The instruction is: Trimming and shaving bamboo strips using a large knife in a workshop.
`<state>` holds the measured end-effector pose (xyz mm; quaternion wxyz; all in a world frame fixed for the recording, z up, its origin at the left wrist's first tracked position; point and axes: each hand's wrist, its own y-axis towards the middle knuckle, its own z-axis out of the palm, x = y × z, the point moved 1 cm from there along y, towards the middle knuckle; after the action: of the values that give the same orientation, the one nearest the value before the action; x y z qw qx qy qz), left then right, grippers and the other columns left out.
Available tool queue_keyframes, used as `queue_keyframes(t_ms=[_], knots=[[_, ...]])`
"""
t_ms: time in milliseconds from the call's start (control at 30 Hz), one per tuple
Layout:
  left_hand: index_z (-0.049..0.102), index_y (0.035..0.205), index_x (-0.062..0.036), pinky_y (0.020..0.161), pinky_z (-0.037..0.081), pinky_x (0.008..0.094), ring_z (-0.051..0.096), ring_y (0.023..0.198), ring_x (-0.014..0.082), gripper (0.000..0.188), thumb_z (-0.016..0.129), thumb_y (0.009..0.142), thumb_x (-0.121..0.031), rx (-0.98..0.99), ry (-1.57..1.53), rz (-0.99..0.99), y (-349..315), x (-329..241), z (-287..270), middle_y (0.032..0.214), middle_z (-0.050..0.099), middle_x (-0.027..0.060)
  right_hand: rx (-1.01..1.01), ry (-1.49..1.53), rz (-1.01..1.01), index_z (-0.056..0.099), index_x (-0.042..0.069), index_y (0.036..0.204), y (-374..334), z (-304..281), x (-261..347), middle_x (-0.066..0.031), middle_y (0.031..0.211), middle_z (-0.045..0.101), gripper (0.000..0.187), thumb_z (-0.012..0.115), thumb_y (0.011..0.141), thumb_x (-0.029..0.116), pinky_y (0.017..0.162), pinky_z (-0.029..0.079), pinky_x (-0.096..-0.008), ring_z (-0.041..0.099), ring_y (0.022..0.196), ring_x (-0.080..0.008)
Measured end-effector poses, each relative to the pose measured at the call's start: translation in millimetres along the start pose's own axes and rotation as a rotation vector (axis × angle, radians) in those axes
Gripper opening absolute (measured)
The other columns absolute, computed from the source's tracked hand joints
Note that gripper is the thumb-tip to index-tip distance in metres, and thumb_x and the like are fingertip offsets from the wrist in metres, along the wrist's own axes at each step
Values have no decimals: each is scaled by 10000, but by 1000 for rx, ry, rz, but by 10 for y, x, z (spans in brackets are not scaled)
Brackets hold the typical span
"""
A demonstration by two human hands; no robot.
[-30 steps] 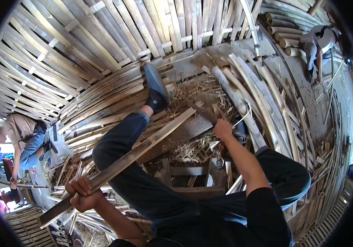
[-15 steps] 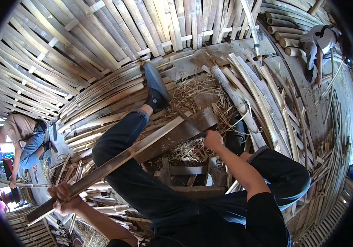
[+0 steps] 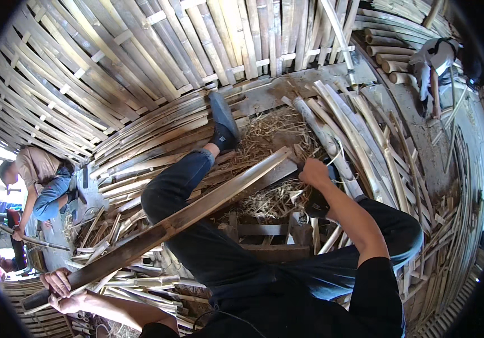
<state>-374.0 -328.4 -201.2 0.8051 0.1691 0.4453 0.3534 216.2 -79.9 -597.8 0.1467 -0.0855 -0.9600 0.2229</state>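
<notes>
A long split bamboo slat [image 3: 168, 222] slants from the lower left up to the middle, passing over my bent left leg. My left hand [image 3: 61, 290] is closed around its near end, with the fingers over the slat's edge. At the far end of the slat, my right hand [image 3: 316, 172] is closed on the handle of a broad-bladed chopping knife. The blade shows plainly only in the earlier picture; now it is mostly hidden around the slat's tip. Beneath the slat's far part lies a wooden board, with pale shavings [image 3: 273, 204] beside it.
Bamboo strips [image 3: 157, 143] lie stacked beyond my left foot, and long split poles [image 3: 360, 135] lie to the right. A slatted bamboo wall [image 3: 197, 39] rises ahead. One person [image 3: 42, 174] bends over a pole at the left; another person [image 3: 436, 62] works at the far right.
The slat's far end and my right hand have shifted right, the hand also upward. My left hand appears lower and farther left. The blade has turned mostly out of sight.
</notes>
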Motion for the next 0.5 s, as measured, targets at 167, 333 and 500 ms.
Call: queue_keyframes(t_ms=[167,333,500], knots=[[394,776,-99,478,286,225,335,413,80,268,649,703,-54,-7,5,13,-37,440,92,527,362,-30,-28,59,151,714,-46,953,40,-642,-436,-259,1034,695,332,647,760,216,842,552,-442,679,978,-412],[413,860,-105,547,299,259,356,495,101,320,685,720,-200,-11,97,-112,-201,1071,396,582,390,-44,-136,340,193,679,-135,899,-274,-810,-557,-363,944,655,390,623,723,209,853,537,-456,671,943,-450],[457,981,-57,591,333,289,418,671,174,300,624,779,-202,49,252,108,-197,1608,1024,718,437,64,-113,348,125,651,-123,988,-740,-911,-51,-344,936,669,446,635,720,232,864,531,-460,667,934,-464]])
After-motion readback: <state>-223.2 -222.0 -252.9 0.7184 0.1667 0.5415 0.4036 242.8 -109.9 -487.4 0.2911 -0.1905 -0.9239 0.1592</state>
